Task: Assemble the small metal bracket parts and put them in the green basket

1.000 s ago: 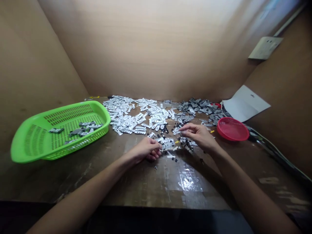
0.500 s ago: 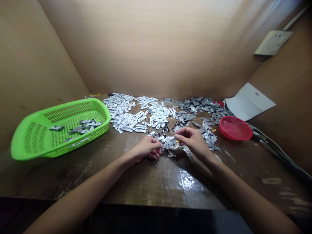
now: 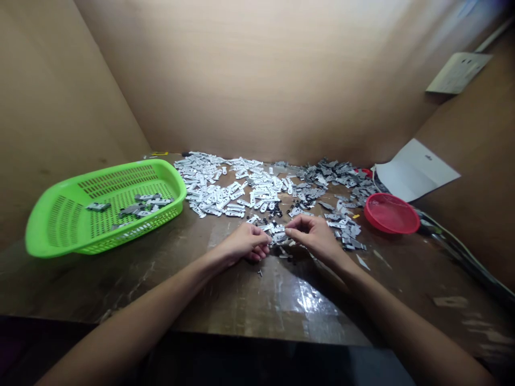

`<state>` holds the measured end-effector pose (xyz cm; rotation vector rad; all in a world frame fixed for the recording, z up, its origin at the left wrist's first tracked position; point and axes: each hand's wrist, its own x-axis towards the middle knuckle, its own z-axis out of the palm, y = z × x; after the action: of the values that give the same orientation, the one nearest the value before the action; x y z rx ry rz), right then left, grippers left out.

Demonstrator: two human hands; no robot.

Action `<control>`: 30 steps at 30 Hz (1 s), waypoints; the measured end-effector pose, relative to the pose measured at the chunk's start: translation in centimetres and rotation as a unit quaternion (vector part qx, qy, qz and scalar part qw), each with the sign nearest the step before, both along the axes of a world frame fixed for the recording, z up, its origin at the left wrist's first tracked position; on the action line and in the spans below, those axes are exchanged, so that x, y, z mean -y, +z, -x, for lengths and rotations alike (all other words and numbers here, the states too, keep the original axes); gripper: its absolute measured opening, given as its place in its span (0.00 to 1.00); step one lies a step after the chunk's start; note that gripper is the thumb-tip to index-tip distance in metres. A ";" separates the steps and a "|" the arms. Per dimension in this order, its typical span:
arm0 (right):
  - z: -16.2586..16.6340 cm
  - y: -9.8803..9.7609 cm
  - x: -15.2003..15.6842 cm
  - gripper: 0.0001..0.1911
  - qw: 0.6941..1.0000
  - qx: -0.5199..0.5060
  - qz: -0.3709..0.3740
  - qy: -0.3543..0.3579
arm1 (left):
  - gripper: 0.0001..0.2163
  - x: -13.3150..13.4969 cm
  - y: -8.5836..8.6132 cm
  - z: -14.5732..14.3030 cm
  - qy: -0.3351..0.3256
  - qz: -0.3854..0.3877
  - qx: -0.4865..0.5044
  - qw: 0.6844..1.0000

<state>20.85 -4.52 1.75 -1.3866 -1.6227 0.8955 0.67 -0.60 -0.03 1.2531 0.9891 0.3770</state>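
Observation:
My left hand [image 3: 250,244] is closed in a pinch over the near middle of the table; what lies in its fingers is too small to make out. Just across from it, my right hand [image 3: 311,235] also pinches, thumb against forefinger, at the edge of a cluster of small grey metal parts [image 3: 277,229]. Whatever it grips is hidden. Small black pieces [image 3: 274,209] lie just beyond the fingertips. A tiny T-shaped piece [image 3: 260,273] rests on the table in front of my left hand.
A green plastic basket [image 3: 64,249] at left holds several assembled grey parts. Light flat metal parts [image 3: 225,198] are spread at the back, with a darker pile [image 3: 338,177] to their right. A red bowl [image 3: 392,214], white card [image 3: 416,169] and cables [image 3: 462,241] are at right.
My right hand has moved slightly left and down, closer to my left hand. The whole view has shifted a little; both hands stay pinched.

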 end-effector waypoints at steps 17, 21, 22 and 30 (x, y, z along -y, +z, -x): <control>0.1 -0.5 0.0 0.14 0.999 0.004 -0.028 -0.024 | 0.11 -0.4 -0.4 0.3 0.013 0.028 0.026 0.999; -0.3 -0.8 -0.2 0.13 0.997 0.028 -0.057 -0.035 | 0.11 -0.4 -0.5 0.3 0.029 0.028 0.049 0.998; -0.3 -0.9 -0.3 0.13 0.998 0.018 -0.054 -0.038 | 0.11 -0.4 -0.4 0.3 0.030 0.023 0.053 0.998; -0.8 -1.2 -0.5 0.22 0.982 -0.133 0.131 -0.023 | 0.11 0.1 0.6 0.2 0.026 -0.036 0.057 0.997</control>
<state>21.64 -3.99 0.52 -1.4034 -1.3003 1.2459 0.49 -0.68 0.58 1.2590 0.9183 0.5231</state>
